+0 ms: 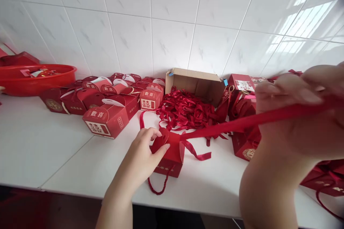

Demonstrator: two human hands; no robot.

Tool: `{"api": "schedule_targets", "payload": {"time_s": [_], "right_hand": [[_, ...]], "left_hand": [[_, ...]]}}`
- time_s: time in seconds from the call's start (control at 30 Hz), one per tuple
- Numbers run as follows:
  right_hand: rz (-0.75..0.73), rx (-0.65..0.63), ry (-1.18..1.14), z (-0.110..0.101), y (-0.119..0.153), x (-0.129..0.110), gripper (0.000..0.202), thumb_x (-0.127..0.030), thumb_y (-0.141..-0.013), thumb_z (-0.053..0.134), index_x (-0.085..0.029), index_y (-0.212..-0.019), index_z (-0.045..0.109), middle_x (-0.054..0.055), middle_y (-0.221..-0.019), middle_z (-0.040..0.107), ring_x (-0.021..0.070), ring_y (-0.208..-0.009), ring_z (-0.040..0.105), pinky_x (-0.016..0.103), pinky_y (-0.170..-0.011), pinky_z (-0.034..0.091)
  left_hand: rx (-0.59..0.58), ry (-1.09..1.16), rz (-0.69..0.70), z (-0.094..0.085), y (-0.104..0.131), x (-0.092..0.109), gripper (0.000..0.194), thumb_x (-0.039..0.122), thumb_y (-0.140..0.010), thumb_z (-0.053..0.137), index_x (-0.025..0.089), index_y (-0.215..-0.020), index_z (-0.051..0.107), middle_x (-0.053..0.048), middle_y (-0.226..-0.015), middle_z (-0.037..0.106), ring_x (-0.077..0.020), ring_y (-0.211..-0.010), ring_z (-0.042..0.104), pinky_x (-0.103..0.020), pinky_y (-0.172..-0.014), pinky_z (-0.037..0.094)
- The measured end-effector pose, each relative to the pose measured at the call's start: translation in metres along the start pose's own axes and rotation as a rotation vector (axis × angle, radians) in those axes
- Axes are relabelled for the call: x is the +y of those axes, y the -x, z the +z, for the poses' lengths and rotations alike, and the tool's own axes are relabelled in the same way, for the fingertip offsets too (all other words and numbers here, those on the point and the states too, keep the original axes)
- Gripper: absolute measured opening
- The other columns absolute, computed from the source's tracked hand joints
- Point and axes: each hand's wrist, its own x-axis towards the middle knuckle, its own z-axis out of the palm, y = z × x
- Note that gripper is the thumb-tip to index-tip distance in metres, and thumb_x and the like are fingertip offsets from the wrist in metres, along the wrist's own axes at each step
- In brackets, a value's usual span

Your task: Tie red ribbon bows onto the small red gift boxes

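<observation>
A small red gift box [175, 150] stands at the front middle of the white counter, its red cord handle [158, 192] hanging over the front. My left hand [149, 152] is closed on the box top, thumb and fingers around its rounded flap. From the box a red ribbon [225, 127] runs taut up to the right into my right hand [298, 114], which is raised, close to the camera and blurred, its fingers wrapped round the ribbon. A loose ribbon end lies to the right of the box, and another curls up behind it.
Behind the box, a heap of red ribbons [188, 109] spills from a tipped cardboard carton [196, 75]. Several red candy boxes [107, 118] stand to the left, beside a red plastic basin [37, 84] holding small wrapped items. More red boxes [242, 143] crowd the right, against a white tiled wall.
</observation>
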Motion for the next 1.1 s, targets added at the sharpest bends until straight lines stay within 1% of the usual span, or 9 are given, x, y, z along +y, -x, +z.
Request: {"api": "schedule_targets", "payload": {"time_s": [0.07,0.13,0.2,0.33,0.4,0.43,0.63,0.93,1.1], "right_hand": [[0.020,-0.041,0.056,-0.007,-0.005,0.005,0.029,-0.056,-0.080,0.043,-0.042,-0.102,0.057,0.005,-0.083,0.057,0.0238,-0.081,0.059,0.038,-0.067,0.046],[0.092,-0.184,0.055,-0.004,-0.009,0.012,0.026,-0.050,-0.080,0.044,-0.036,-0.097,0.058,0.005,-0.078,0.057,0.0215,-0.076,0.058,0.037,-0.065,0.044],[0.217,-0.400,0.083,0.007,-0.010,0.021,0.018,-0.042,-0.082,0.046,-0.029,-0.086,0.059,0.004,-0.080,0.058,0.0197,-0.078,0.058,0.035,-0.070,0.044],[0.468,-0.963,0.278,0.039,-0.003,0.040,0.018,-0.033,-0.080,0.053,-0.019,-0.068,0.054,0.005,-0.089,0.060,0.0208,-0.089,0.057,0.032,-0.076,0.044],[0.558,-1.150,0.372,0.054,0.004,0.052,0.018,-0.030,-0.079,0.052,-0.019,-0.064,0.052,0.005,-0.086,0.060,0.0212,-0.090,0.056,0.031,-0.076,0.043],[0.592,-1.194,0.400,0.060,0.008,0.059,0.017,-0.028,-0.078,0.052,-0.019,-0.064,0.051,0.004,-0.084,0.060,0.0210,-0.089,0.056,0.031,-0.076,0.042],[0.706,-1.266,0.416,0.080,0.029,0.085,0.018,-0.029,-0.074,0.051,-0.019,-0.060,0.046,0.001,-0.078,0.056,0.0171,-0.077,0.052,0.030,-0.073,0.040],[0.765,-1.246,0.365,0.085,0.031,0.087,0.018,-0.030,-0.073,0.049,-0.019,-0.061,0.045,-0.001,-0.072,0.050,0.0130,-0.067,0.045,0.027,-0.065,0.036],[0.748,-1.271,0.294,0.083,0.030,0.092,0.015,-0.031,-0.073,0.048,-0.019,-0.063,0.047,-0.002,-0.068,0.049,0.0134,-0.064,0.045,0.027,-0.064,0.037]], "left_hand": [[-0.013,0.068,-0.030,0.003,-0.002,0.005,0.025,0.047,-0.080,0.056,0.023,-0.088,0.054,-0.004,-0.094,0.060,-0.0220,-0.088,0.061,-0.033,-0.076,0.051],[-0.040,0.144,-0.077,0.003,-0.002,0.009,0.028,0.051,-0.081,0.053,0.024,-0.088,0.055,-0.002,-0.088,0.061,-0.0205,-0.083,0.062,-0.029,-0.070,0.051],[-0.043,0.196,-0.121,0.001,-0.003,0.010,0.031,0.054,-0.083,0.051,0.024,-0.091,0.056,-0.001,-0.084,0.063,-0.0199,-0.079,0.063,-0.027,-0.067,0.050],[-0.025,0.267,-0.192,-0.002,-0.004,0.005,0.037,0.056,-0.085,0.045,0.024,-0.097,0.060,-0.002,-0.083,0.066,-0.0203,-0.075,0.063,-0.028,-0.065,0.049],[-0.035,0.322,-0.219,-0.003,-0.005,0.002,0.039,0.056,-0.085,0.044,0.024,-0.099,0.060,-0.003,-0.085,0.067,-0.0212,-0.076,0.064,-0.029,-0.063,0.049],[-0.041,0.348,-0.223,-0.003,-0.006,0.001,0.039,0.055,-0.085,0.044,0.023,-0.100,0.060,-0.003,-0.085,0.067,-0.0216,-0.076,0.064,-0.029,-0.062,0.049],[-0.021,0.415,-0.201,-0.003,-0.005,0.003,0.036,0.051,-0.083,0.046,0.021,-0.097,0.061,-0.003,-0.077,0.066,-0.0208,-0.069,0.064,-0.028,-0.054,0.049],[-0.047,0.391,-0.204,-0.005,-0.003,0.006,0.034,0.050,-0.082,0.049,0.023,-0.096,0.062,-0.001,-0.070,0.061,-0.0191,-0.066,0.062,-0.026,-0.052,0.048],[-0.043,0.432,-0.183,-0.004,-0.001,0.009,0.031,0.051,-0.082,0.048,0.023,-0.084,0.061,0.000,-0.065,0.059,-0.0179,-0.060,0.059,-0.026,-0.050,0.048]]}}
